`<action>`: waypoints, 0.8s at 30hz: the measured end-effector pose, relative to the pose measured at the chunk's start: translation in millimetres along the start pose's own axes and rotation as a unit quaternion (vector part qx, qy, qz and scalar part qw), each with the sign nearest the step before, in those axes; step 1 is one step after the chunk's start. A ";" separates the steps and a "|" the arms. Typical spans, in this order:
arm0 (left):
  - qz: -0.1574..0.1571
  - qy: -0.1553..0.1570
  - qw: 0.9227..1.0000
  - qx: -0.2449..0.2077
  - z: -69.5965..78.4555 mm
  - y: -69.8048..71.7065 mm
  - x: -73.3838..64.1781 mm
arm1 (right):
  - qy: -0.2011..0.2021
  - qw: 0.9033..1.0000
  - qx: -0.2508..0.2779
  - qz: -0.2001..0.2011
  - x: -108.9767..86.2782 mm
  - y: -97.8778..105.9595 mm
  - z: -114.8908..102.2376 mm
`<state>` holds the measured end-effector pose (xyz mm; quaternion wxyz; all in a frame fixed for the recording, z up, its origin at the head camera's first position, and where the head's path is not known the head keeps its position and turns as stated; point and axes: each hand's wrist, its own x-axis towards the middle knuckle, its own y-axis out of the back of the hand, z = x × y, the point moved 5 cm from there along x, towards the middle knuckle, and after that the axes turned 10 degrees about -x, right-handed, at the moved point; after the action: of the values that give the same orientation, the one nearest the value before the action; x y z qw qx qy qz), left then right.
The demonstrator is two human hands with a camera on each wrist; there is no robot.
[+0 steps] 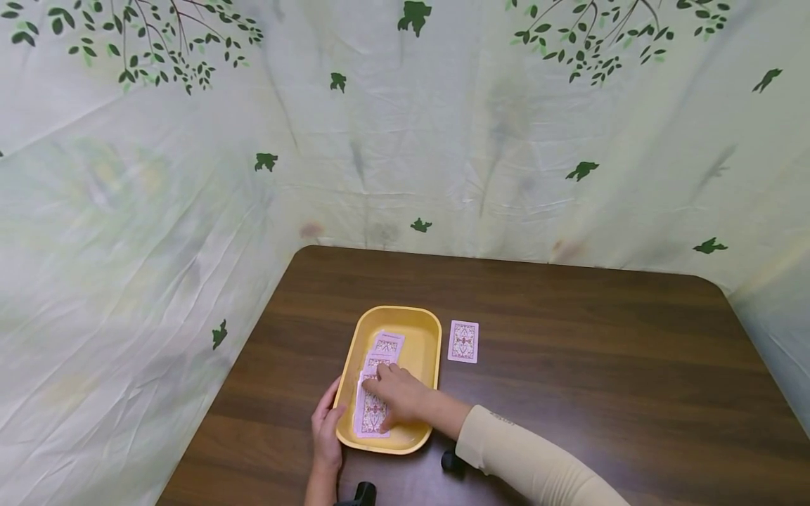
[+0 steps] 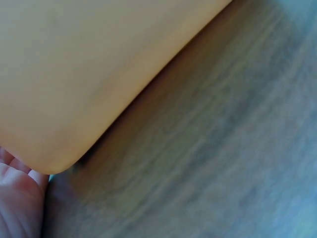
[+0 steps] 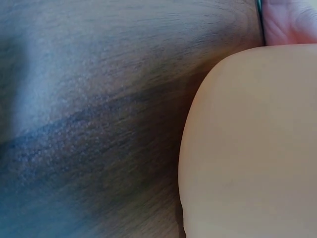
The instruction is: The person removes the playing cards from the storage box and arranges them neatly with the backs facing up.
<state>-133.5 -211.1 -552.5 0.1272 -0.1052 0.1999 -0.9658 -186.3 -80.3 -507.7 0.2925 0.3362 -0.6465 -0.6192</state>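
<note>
Table (image 1: 601, 351) lying under tray (image 1: 414, 337). Left hand (image 1: 326, 430) gripping tray's near-left side; uneven pull risking tilting or sliding it. Right hand (image 1: 401, 395) resting spread fingers over cards (image 1: 373, 414) inside tray; cannot tell whether pinching any. Sideways drag risking skewing overlapped ones. Lone card (image 1: 464, 342) lying just right of tray; careless sweep risking nudging it.

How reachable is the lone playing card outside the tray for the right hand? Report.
Probably yes: the lone playing card lies uncovered on the table, right of the yellow tray. The right hand is over the cards inside, so only the tray's rim seems to need clearing.
</note>
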 end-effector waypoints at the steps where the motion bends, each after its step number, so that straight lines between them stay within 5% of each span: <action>1: -0.001 0.000 1.000 0.000 0.0 -0.1 0.0 | 0.000 1.000 0.001 0.003 -0.2 0.2 -0.1; 10: 0.004 0.006 1.000 0.000 -0.4 0.1 0.7 | -0.010 1.000 -0.002 0.023 -2.6 1.9 -1.7; 24: -0.009 -0.010 1.000 -0.004 -0.3 -0.4 -0.1 | -0.020 0.999 -0.026 0.002 -1.8 1.3 -7.9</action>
<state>-133.6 -210.6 -552.6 0.1199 -0.1177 0.2015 -0.9650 -179.0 -83.6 -505.8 0.2893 0.3146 -0.6365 -0.6420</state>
